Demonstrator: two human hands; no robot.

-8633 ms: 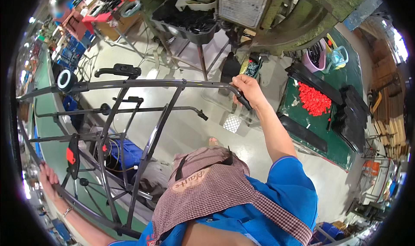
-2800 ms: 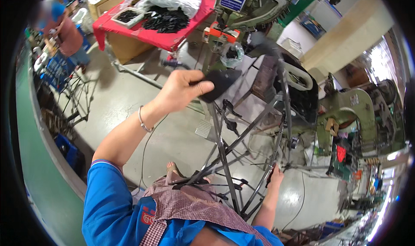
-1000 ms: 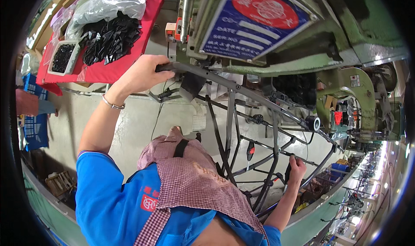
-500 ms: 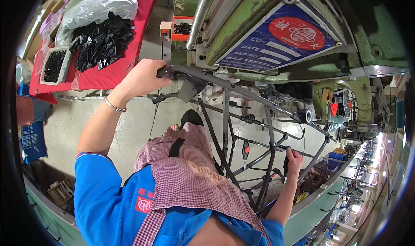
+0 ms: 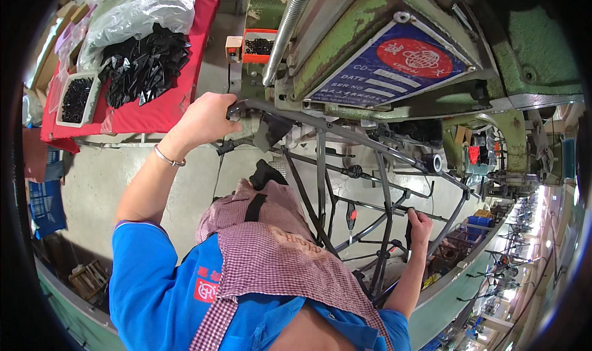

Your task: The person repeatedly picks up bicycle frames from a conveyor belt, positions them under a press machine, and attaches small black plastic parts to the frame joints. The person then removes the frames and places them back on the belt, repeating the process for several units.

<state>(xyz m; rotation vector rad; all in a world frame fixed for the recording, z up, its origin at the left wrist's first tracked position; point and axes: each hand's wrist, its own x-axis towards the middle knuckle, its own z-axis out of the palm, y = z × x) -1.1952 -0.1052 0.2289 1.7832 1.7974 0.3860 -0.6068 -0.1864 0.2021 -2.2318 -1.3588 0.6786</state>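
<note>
left hand (image 5: 206, 120): curled round the dark frame's (image 5: 365, 139) upper tube end
right hand (image 5: 420, 226): closed on its right side
frame: between both hands, near the green machine (image 5: 345, 33)
red desk (image 5: 137, 120): black pieces (image 5: 147, 67) heaped

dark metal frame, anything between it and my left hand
No, nothing visible: the left hand is closed on the dark metal frame, at the left end of its upper tube. A dark flat piece shows just below the tube, right of the hand.
</note>
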